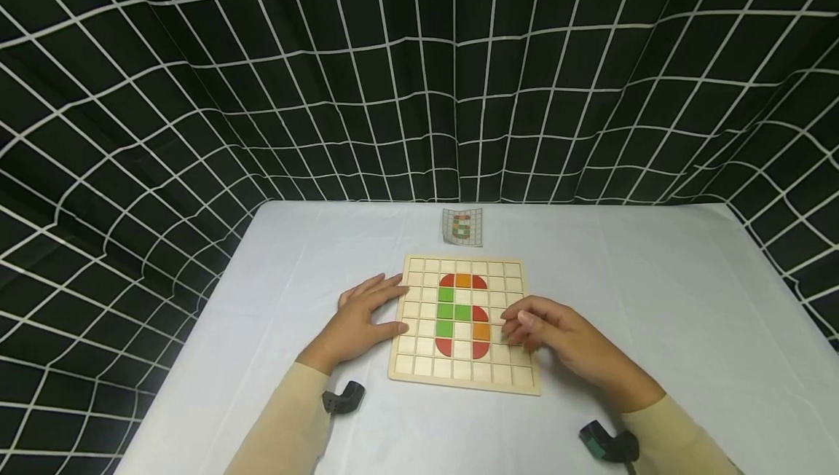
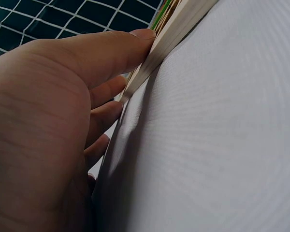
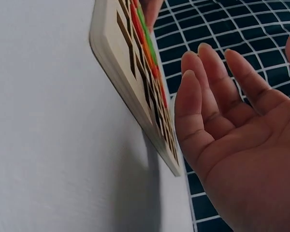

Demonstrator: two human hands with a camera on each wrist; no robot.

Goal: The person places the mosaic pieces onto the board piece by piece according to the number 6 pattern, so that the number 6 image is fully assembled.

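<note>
A square wooden grid board [image 1: 462, 371] lies on the white table, set with green square tiles [image 1: 445, 312], orange square tiles [image 1: 481, 331] and red rounded-corner tiles [image 1: 480, 350] that form a shape like a 6. My left hand [image 1: 362, 318] rests at the board's left edge. Its thumb [image 2: 135, 43] touches the wooden rim in the left wrist view, the fingers extended and not wrapped round it. By the board's right edge hovers my right hand [image 1: 569, 336], fingers loosely bent. Its palm [image 3: 261, 164] is bare in the right wrist view.
Behind the board lies a small printed card [image 1: 462, 227] with a similar coloured 6 on a grid. Black cloth with white grid lines [image 1: 432, 74] hangs round the table's back and sides. A dark device sits at the left wrist [image 1: 344, 398] and another at the right wrist [image 1: 609, 444].
</note>
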